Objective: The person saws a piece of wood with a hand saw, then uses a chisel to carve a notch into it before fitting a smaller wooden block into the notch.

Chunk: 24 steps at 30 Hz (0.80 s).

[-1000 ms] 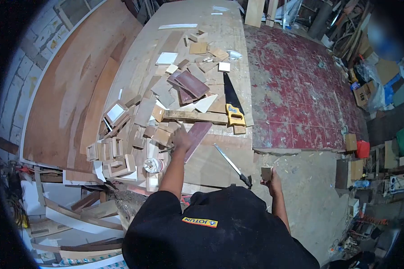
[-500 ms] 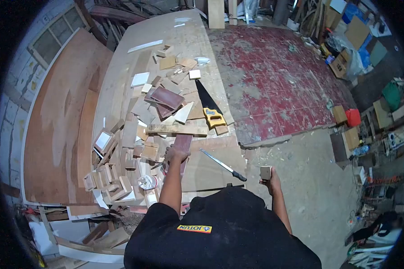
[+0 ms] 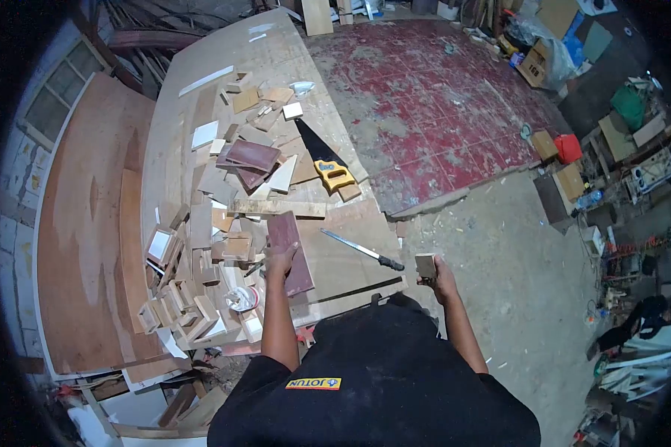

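A long reddish-brown board lies near the front of the work table, and my left hand is closed on its left side. To the right, beyond the table's edge, my right hand holds a small wooden block upright over the floor, fingers wrapped round it. Between the hands a metal tool with a black handle rests on the table. A handsaw with a yellow handle lies farther back, beside a light wooden strip.
Wood offcuts and small frames cover the table's left part, with a white round container among them. More reddish boards are stacked behind. A large plywood sheet leans at left; a red tiled platform is behind right.
The view has shifted, so the table appears farther left. The reddish-brown board is more exposed and angled, its near end now showing right of my left hand. My right hand still holds the block.
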Available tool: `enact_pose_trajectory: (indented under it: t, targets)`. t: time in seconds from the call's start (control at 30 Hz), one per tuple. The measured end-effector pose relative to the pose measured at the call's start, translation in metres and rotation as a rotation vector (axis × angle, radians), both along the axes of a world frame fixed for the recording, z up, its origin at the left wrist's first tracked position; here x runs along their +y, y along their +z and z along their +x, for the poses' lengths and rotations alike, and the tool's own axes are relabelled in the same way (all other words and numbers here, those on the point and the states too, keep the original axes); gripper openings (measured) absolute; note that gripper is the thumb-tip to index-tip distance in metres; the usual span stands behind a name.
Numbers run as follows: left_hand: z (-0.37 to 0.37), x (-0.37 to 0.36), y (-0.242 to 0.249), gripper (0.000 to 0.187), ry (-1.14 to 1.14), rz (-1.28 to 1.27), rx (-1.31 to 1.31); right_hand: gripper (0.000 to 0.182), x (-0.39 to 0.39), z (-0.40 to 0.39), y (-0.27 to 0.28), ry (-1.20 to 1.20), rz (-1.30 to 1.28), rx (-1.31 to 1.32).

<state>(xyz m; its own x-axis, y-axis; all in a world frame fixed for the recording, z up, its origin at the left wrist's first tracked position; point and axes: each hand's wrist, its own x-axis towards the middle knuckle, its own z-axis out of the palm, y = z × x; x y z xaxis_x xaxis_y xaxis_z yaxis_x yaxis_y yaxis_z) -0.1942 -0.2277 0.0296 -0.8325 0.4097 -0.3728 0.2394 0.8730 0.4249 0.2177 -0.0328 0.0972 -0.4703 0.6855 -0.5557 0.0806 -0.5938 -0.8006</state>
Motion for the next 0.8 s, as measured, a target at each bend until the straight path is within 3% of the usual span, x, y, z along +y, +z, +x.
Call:
enact_pose_trajectory:
  t: [0.03, 0.07, 0.13, 0.17, 0.2, 0.23, 0.27, 0.33, 0.4, 0.47, 0.5, 0.6, 0.8]
  targets:
    - [0.005, -0.002, 0.0, 0.092, 0.008, 0.249, 0.07, 0.052, -0.002, 0.001, 0.0, 0.003, 0.014, 0.017]
    - [0.01, -0.002, 0.0, 0.092, -0.004, 0.242, 0.064, 0.052, -0.003, 0.002, -0.001, 0.003, 0.029, 0.034]
    - [0.025, 0.004, 0.023, 0.072, 0.257, 0.475, -0.553, 0.055, -0.007, 0.0, 0.003, -0.024, 0.049, 0.01]
    - [0.034, 0.009, 0.035, 0.072, 0.225, 0.459, -0.568, 0.049, -0.009, 0.0, 0.009, -0.022, 0.037, 0.052]
    - [0.045, 0.013, 0.045, 0.061, 0.276, 0.602, -0.69, 0.044, -0.01, 0.002, 0.014, -0.029, 0.027, 0.093]
    - [0.055, 0.016, 0.045, 0.05, 0.334, 0.737, -0.817, 0.039, -0.008, 0.004, 0.008, 0.092, 0.317, 0.009]
    - [0.061, 0.019, 0.04, 0.05, 0.303, 0.71, -0.838, 0.038, -0.006, 0.005, 0.002, 0.224, 0.602, -0.086]
    - [0.063, 0.027, 0.025, 0.038, 0.316, 0.964, -1.059, 0.042, -0.006, -0.005, 0.035, 0.14, 0.44, -0.069]
    - [0.077, 0.038, 0.035, 0.037, 0.304, 0.993, -1.148, 0.049, -0.007, -0.011, 0.055, 0.077, 0.289, -0.032]
    - [0.093, 0.051, 0.043, 0.036, 0.305, 1.031, -1.222, 0.06, -0.004, -0.014, 0.06, 0.144, 0.617, -0.16]
    - [0.102, 0.061, 0.045, 0.037, 0.249, 1.051, -1.255, 0.068, 0.0, -0.014, 0.061, 0.162, 0.614, -0.149]
    - [0.138, 0.093, 0.067, 0.039, 0.193, 1.081, -1.343, 0.07, 0.007, -0.009, 0.068, 0.201, 0.797, -0.168]
    - [0.22, 0.158, 0.112, 0.039, -0.035, 1.129, -1.468, 0.072, 0.03, 0.017, 0.092, 0.276, 0.887, -0.139]
